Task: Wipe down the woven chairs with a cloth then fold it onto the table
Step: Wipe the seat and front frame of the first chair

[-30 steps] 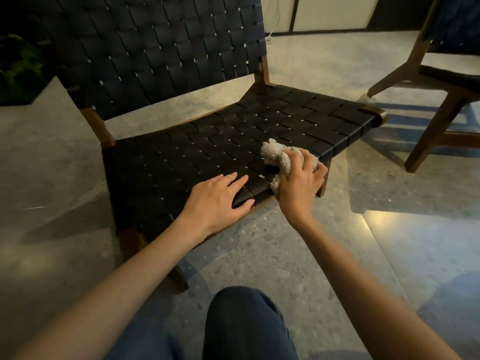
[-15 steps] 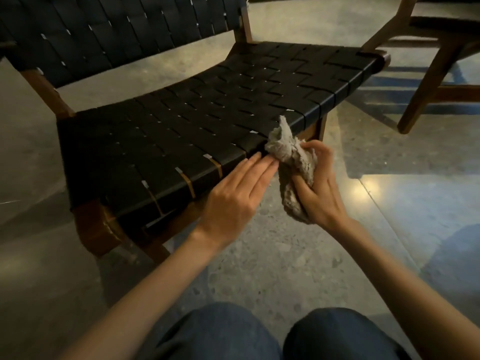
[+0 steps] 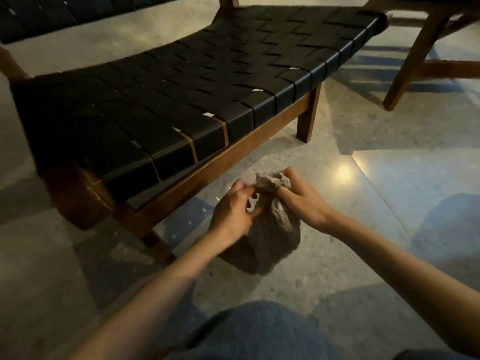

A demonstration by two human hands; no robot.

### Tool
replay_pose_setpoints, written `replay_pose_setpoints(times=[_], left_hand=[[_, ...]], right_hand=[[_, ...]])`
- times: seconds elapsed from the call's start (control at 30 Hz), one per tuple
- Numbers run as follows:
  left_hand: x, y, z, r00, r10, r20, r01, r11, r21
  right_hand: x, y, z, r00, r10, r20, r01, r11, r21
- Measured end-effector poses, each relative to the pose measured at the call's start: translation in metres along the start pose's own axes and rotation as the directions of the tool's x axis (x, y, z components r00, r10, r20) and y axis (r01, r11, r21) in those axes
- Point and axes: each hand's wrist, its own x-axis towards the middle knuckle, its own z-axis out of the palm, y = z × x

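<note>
A black woven chair (image 3: 197, 81) with a brown wooden frame fills the upper left of the head view. In front of its seat edge, both my hands hold a grey cloth (image 3: 270, 235) above the floor. My right hand (image 3: 302, 198) grips the cloth's bunched top. My left hand (image 3: 233, 209) pinches the cloth's left side with curled fingers. Most of the cloth hangs down below my hands. A second chair (image 3: 426, 45) shows only its wooden legs at the upper right.
The polished speckled stone floor (image 3: 389, 157) spreads all around, with a bright light reflection at the right. My knee in blue jeans (image 3: 259, 331) is at the bottom centre. The woven chair's front leg (image 3: 307, 118) stands just beyond my hands.
Both hands have come off the seat and moved down in front of the chair with the cloth. My left hand, flat on the seat before, now pinches the cloth.
</note>
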Motion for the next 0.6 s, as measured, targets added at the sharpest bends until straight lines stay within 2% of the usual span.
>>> replay_pose_setpoints(times=[0.1, 0.17, 0.27, 0.3, 0.37, 0.43, 0.57, 0.6], left_hand=[[-0.010, -0.018, -0.005, 0.994, -0.078, 0.080, 0.091, 0.981, -0.169], [-0.017, -0.030, -0.008, 0.993, -0.061, 0.106, 0.080, 0.980, -0.183], [-0.026, -0.043, -0.013, 0.999, -0.035, 0.041, 0.044, 0.973, -0.226], [-0.029, -0.046, -0.014, 0.999, -0.032, -0.003, 0.031, 0.971, -0.236], [-0.036, -0.053, -0.016, 0.996, -0.019, -0.088, 0.000, 0.977, -0.214], [-0.046, -0.059, -0.017, 0.991, -0.064, -0.116, 0.037, 0.976, -0.216], [-0.072, -0.070, -0.024, 0.965, -0.260, 0.012, 0.234, 0.846, -0.480], [-0.080, -0.072, -0.027, 0.958, -0.285, 0.025, 0.260, 0.833, -0.488]], right_hand=[[0.007, -0.002, 0.014, 0.998, 0.064, -0.020, -0.063, 0.997, 0.036], [0.014, -0.003, 0.021, 0.993, 0.120, 0.008, -0.120, 0.983, 0.137], [0.024, -0.007, 0.028, 0.987, 0.145, 0.071, -0.160, 0.932, 0.326], [0.028, -0.009, 0.030, 0.987, 0.133, 0.085, -0.154, 0.927, 0.342], [0.034, -0.010, 0.037, 0.991, 0.098, 0.092, -0.121, 0.947, 0.299], [0.042, -0.011, 0.044, 0.992, 0.063, 0.107, -0.091, 0.954, 0.284], [0.054, -0.011, 0.061, 0.980, 0.004, 0.198, -0.059, 0.960, 0.272], [0.057, -0.011, 0.065, 0.978, -0.007, 0.206, -0.046, 0.966, 0.253]])
